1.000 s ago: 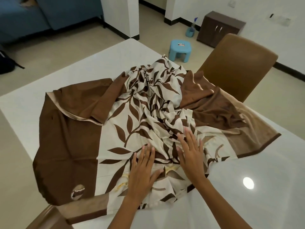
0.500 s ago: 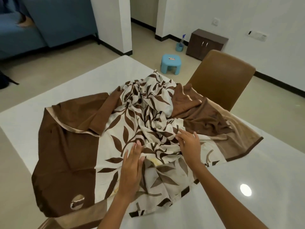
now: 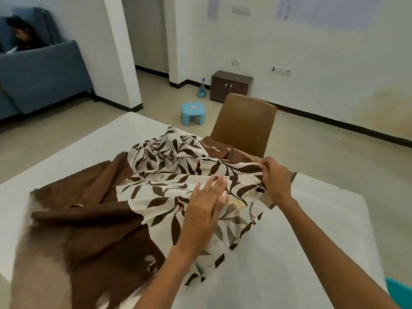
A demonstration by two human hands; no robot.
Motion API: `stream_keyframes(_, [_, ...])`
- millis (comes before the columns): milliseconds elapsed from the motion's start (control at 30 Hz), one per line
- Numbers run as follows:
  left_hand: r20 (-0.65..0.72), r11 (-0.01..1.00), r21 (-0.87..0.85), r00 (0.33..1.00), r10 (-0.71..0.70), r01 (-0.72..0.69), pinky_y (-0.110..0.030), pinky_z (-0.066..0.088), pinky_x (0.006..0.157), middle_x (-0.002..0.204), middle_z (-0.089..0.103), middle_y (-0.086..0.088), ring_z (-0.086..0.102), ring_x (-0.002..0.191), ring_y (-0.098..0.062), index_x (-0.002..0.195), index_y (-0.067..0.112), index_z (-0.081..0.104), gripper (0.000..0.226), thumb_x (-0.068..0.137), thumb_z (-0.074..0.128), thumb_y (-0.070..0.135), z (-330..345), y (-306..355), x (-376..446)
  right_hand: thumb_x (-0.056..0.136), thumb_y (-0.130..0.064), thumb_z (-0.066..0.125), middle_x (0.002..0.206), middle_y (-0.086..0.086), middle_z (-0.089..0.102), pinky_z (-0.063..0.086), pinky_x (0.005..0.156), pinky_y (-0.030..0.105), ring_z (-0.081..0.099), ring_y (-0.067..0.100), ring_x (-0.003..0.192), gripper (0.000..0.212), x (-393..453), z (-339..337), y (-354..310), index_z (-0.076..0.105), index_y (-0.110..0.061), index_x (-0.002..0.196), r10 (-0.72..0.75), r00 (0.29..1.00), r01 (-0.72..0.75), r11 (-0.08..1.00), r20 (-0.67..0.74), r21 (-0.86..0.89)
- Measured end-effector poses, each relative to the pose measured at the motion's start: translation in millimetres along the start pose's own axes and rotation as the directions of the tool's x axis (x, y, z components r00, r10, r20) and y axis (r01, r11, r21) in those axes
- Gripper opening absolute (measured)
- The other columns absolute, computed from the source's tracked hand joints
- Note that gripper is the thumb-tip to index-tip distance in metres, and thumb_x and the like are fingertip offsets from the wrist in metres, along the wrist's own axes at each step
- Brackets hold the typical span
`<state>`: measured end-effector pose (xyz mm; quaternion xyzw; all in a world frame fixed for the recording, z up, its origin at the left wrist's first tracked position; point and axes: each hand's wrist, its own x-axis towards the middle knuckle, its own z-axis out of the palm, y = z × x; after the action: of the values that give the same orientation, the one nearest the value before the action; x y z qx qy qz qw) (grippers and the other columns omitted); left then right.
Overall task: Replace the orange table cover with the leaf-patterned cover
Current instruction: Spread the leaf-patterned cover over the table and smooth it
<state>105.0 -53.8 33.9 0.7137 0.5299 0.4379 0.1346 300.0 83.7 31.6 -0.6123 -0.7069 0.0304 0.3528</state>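
Observation:
The leaf-patterned cover (image 3: 160,181), cream with brown leaves and wide brown borders, lies bunched on the white table (image 3: 73,150). My right hand (image 3: 275,179) pinches a raised fold of the cover at its right side, lifted off the table. My left hand (image 3: 204,210) hovers flat with straight fingers over the cover's middle, fingertips touching the cloth. No orange cover is in view.
A brown chair (image 3: 244,123) stands at the table's far side. On the floor behind it are a blue stool (image 3: 192,113), a spray bottle (image 3: 201,89) and a small dark cabinet (image 3: 231,86). A blue sofa (image 3: 40,79) with a person on it is at far left.
My right hand went from lying flat on the cover to pinching a fold and lifting it to the right. My left hand rose and shifted right. The view tilted up.

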Motion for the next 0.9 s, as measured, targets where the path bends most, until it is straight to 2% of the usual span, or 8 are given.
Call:
stream_keyframes(167, [0.183,0.986,-0.148,0.977,0.108,-0.081,-0.023,0.004,0.118,0.152,0.028,0.011,0.013,0.141,0.005,0.145,0.026,0.027,0.049,0.103,0.011,0.044,88.6,112.4,-33.6,0.096,-0.015,0.048,0.081,0.014,0.068,0.049,0.062,0.038,0.061,0.032,0.07,0.014,-29.7,-106.2,91.4,0.061,-0.008,0.096,0.149,0.977,-0.165,0.982,-0.154,-0.095])
stream_keyframes(267, [0.438,0.984,-0.096,0.881,0.179,-0.152,-0.035,0.001,0.119,0.154,0.01,0.012,0.003,0.144,-0.001,0.145,0.026,0.011,0.062,0.094,-0.005,0.056,153.8,171.1,-77.9,0.094,-0.01,0.046,0.086,0.016,0.068,0.047,0.065,0.039,0.061,0.036,0.076,0.015,-67.4,-170.7,148.9,0.059,-0.01,0.1,0.271,0.947,-0.309,0.916,-0.171,-0.256])
stream_keyframes(367, [0.626,0.972,0.078,0.77,0.125,-0.221,-0.037,0.035,0.11,0.151,0.03,0.009,0.031,0.138,-0.006,0.142,0.027,0.036,0.067,0.096,-0.005,0.054,196.1,191.9,-125.1,0.087,0.0,0.048,0.106,0.016,0.066,0.046,0.077,0.038,0.061,0.035,0.094,0.033,-121.6,-196.6,189.6,0.057,-0.01,0.117,0.387,0.916,-0.396,0.835,-0.103,-0.382])
stream_keyframes(433, [0.585,0.982,0.151,0.811,0.003,-0.112,-0.034,0.042,0.105,0.146,0.04,0.008,0.04,0.134,-0.009,0.139,0.029,0.044,0.058,0.1,0.007,0.05,209.9,180.7,-151.5,0.09,-0.004,0.048,0.116,0.014,0.063,0.044,0.089,0.036,0.059,0.03,0.105,0.037,-170.7,-183.7,194.9,0.054,-0.011,0.125,0.409,0.912,-0.388,0.846,-0.021,-0.367])
stream_keyframes(500, [0.524,0.968,0.242,0.848,-0.078,-0.061,-0.039,0.028,0.113,0.152,0.033,-0.002,0.03,0.14,-0.017,0.146,0.023,0.03,0.054,0.102,0.012,0.049,221.4,148.6,-174.6,0.095,-0.014,0.045,0.127,0.011,0.058,0.039,0.1,0.033,0.054,0.024,0.116,0.034,-228.5,-155.5,187.0,0.051,-0.013,0.128,0.377,0.918,-0.326,0.894,0.121,-0.307])
stream_keyframes(600, [0.478,0.91,0.413,0.854,-0.204,-0.014,-0.036,0.007,0.115,0.157,0.021,-0.008,0.013,0.145,-0.021,0.15,0.018,0.023,0.059,0.102,0.012,0.05,220.3,97.7,-202.8,0.1,-0.035,0.032,0.154,0.006,0.022,0.02,0.113,0.047,0.025,0.025,0.141,0.045,-318.0,-103.1,158.0,0.034,-0.023,0.143,0.372,0.845,-0.229,0.901,0.384,-0.367])
stream_keyframes(700, [0.523,0.876,0.482,0.808,-0.272,-0.017,-0.036,0.006,0.114,0.155,0.025,-0.008,0.005,0.146,-0.018,0.147,0.018,0.032,0.062,0.1,0.014,0.053,213.9,70.6,-231.5,0.099,-0.047,0.013,0.146,0.01,0.03,0.032,0.102,0.057,0.04,0.031,0.131,0.056,-370.0,-67.6,133.6,0.048,-0.02,0.133,0.448,0.779,-0.276,0.873,0.439,-0.402])
stream_keyframes(900, [0.524,0.886,0.464,0.801,-0.289,0.016,-0.038,0.013,0.114,0.157,0.022,-0.003,0.008,0.147,-0.017,0.15,0.026,0.022,0.058,0.098,0.021,0.051,209.9,53.1,-248.1,0.095,-0.058,0.007,0.154,0.015,0.02,0.015,0.108,0.055,0.019,0.031,0.142,0.068,-373.5,-50.5,130.7,0.028,-0.018,0.145,0.444,0.807,-0.246,0.852,0.389,-0.462])
